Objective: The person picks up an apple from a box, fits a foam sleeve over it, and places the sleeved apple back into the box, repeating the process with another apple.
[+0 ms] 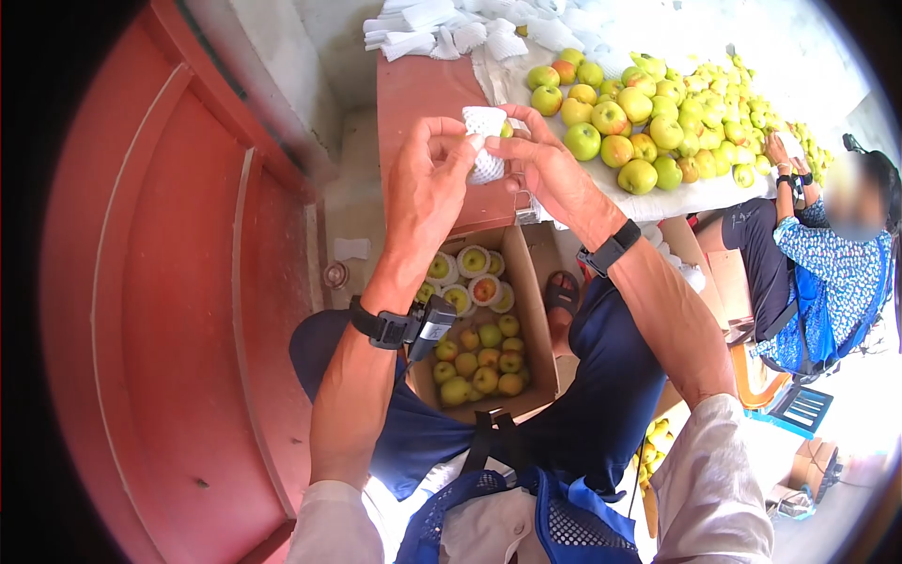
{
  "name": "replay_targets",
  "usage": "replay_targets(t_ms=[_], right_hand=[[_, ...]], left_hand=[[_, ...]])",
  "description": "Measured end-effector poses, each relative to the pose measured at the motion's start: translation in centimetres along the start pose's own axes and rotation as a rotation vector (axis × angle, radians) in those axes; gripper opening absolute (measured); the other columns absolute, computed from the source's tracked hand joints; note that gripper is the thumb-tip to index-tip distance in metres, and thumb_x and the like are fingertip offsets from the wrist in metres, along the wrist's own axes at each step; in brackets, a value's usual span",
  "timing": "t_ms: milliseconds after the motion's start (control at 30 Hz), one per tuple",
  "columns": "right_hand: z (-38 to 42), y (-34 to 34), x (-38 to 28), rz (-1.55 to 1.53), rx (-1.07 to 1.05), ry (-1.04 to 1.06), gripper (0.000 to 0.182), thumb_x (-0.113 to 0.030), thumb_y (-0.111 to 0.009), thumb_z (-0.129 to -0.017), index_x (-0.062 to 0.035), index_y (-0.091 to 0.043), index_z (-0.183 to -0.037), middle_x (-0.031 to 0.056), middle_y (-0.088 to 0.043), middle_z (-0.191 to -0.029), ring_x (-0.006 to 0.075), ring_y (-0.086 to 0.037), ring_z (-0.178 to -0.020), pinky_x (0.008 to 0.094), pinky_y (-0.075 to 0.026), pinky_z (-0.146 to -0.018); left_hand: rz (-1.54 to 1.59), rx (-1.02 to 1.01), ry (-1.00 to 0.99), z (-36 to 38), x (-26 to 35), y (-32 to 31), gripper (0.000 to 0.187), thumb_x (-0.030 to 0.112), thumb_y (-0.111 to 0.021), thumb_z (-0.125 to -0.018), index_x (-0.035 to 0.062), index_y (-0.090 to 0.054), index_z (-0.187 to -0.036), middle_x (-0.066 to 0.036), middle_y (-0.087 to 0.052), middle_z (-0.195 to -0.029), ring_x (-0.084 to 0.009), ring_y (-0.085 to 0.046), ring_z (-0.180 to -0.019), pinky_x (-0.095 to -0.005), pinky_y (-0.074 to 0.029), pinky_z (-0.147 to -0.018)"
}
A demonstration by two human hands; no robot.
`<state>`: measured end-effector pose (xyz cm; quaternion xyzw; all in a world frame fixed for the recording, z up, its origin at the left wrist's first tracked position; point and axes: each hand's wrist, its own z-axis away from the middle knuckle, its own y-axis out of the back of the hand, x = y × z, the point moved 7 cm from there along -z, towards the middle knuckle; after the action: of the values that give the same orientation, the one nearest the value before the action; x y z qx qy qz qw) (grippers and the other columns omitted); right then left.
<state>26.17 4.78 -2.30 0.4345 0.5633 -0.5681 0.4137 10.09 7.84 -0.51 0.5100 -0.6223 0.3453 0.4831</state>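
Observation:
A white foam net sleeve (pixel 485 122) is between my two hands, above the near edge of the red table (pixel 423 103). My left hand (pixel 440 162) pinches its left side. My right hand (pixel 537 155) has its fingers closed around its right side, and a bit of a green apple (pixel 506 129) shows behind the fingers there. Below my hands, on the floor, stands a cardboard box (pixel 543 324). Its far part holds apples in white foam nets (pixel 473 260); bare apples (pixel 486 357) fill the near part.
A large pile of apples (pixel 665 132) covers the white cloth on the table. Foam sleeves (pixel 423 19) lie at its far left. At the right a person (pixel 827 254) sits with hands at the pile. A red door (pixel 188 282) stands at the left.

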Motion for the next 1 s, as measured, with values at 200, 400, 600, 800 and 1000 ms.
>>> replay_targets(t_ms=[200,400,600,800,1000], right_hand=[[0.2,0.0,-1.0,0.004,0.032,0.047,0.066,-0.02,-0.075,-0.09,-0.0052,-0.039,-0.144,0.0075,-0.062,-0.11,0.0147,-0.065,-0.083,0.0255,-0.041,-0.06],[0.3,0.0,-1.3,0.024,0.021,0.073,0.069,-0.022,-0.076,-0.088,-0.0035,-0.04,-0.143,0.0096,-0.064,-0.11,0.0158,-0.065,-0.08,0.0264,-0.041,-0.06],[0.3,0.3,-1.2,-0.013,0.008,0.09,0.071,-0.022,-0.077,-0.086,-0.0017,-0.04,-0.143,0.0105,-0.066,-0.108,0.0151,-0.063,-0.077,0.026,-0.042,-0.061],[0.6,0.5,-1.3,0.01,0.037,0.106,0.071,-0.022,-0.075,-0.088,-0.0027,-0.039,-0.145,0.0079,-0.065,-0.111,0.0121,-0.06,-0.081,0.026,-0.042,-0.063],[0.8,0.7,-1.5,0.012,0.016,0.07,0.069,-0.022,-0.073,-0.091,-0.005,-0.036,-0.147,0.0047,-0.067,-0.108,0.0127,-0.063,-0.084,0.0253,-0.039,-0.064]], left_hand=[[-0.146,0.041,-0.211,1.2,2.6,-0.8,0.038,0.004,-0.076,-0.086,0.004,-0.057,-0.118,-0.006,-0.072,-0.096,-0.0142,-0.068,-0.091,-0.0331,-0.053,-0.08],[0.007,0.051,-0.206,1.5,2.9,-1.3,0.038,-0.001,-0.075,-0.083,0.0063,-0.058,-0.116,-0.003,-0.068,-0.09,-0.0149,-0.066,-0.089,-0.035,-0.053,-0.084],[-0.152,0.043,-0.382,1.6,4.1,-1.4,0.036,-0.004,-0.072,-0.082,0.0053,-0.057,-0.114,-0.003,-0.065,-0.09,-0.0142,-0.063,-0.085,-0.0328,-0.051,-0.086],[-0.07,-0.024,-0.299,1.8,3.8,-2.1,0.034,-0.005,-0.07,-0.09,0.0024,-0.054,-0.119,-0.003,-0.059,-0.103,-0.0074,-0.057,-0.091,-0.0233,-0.051,-0.08],[-0.139,-0.017,-0.35,1.8,4.0,-2.3,0.033,-0.003,-0.071,-0.091,0.0013,-0.054,-0.119,-0.004,-0.058,-0.104,-0.008,-0.057,-0.091,-0.0249,-0.053,-0.079]])
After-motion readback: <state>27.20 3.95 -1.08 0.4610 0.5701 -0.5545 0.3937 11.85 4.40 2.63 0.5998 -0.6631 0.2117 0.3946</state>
